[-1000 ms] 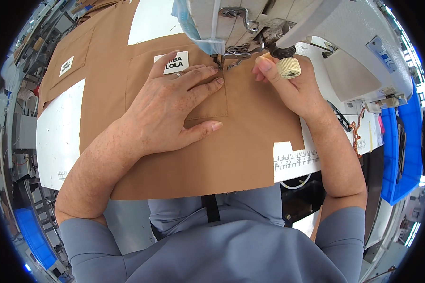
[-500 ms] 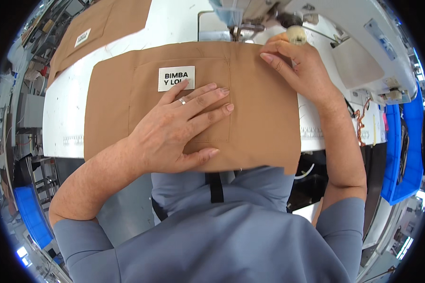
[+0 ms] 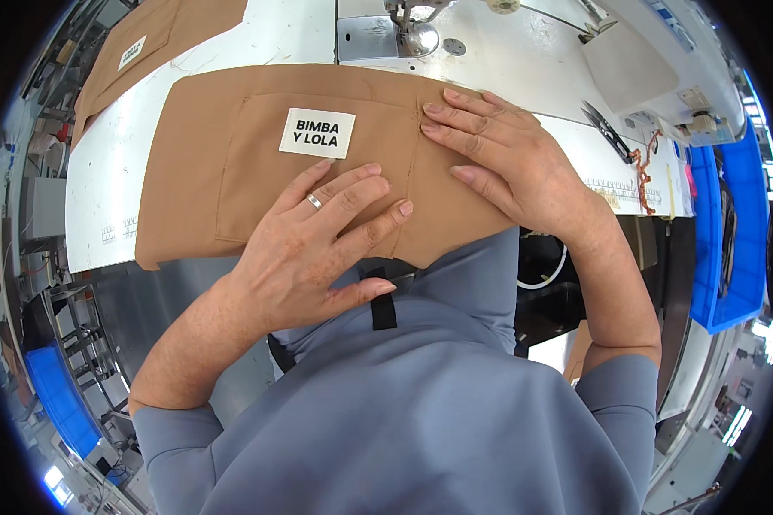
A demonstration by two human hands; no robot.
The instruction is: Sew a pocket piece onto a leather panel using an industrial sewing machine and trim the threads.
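Observation:
A brown fabric panel (image 3: 185,172) lies on the white sewing table, its near edge hanging over the front. Stitched lines outline a pocket on it, with a white label (image 3: 318,133) near the pocket's top. My left hand (image 3: 318,232) rests on the panel just below the label, fingers spread and flat. My right hand (image 3: 507,159) lies flat on the panel's right part, fingertips by the right stitch line. Beyond the panel's far edge stands the sewing machine's presser foot (image 3: 412,21), apart from the fabric.
Another labelled brown panel (image 3: 159,51) lies at the far left. Black thread snips (image 3: 608,133) and an orange-brown cord (image 3: 646,184) are on the table at right. The machine head (image 3: 661,60) overhangs there. A blue bin (image 3: 704,257) stands beyond the table's right end.
The panel has come away from the presser foot toward me. My right hand has left the handwheel area by the machine and now lies flat on the fabric.

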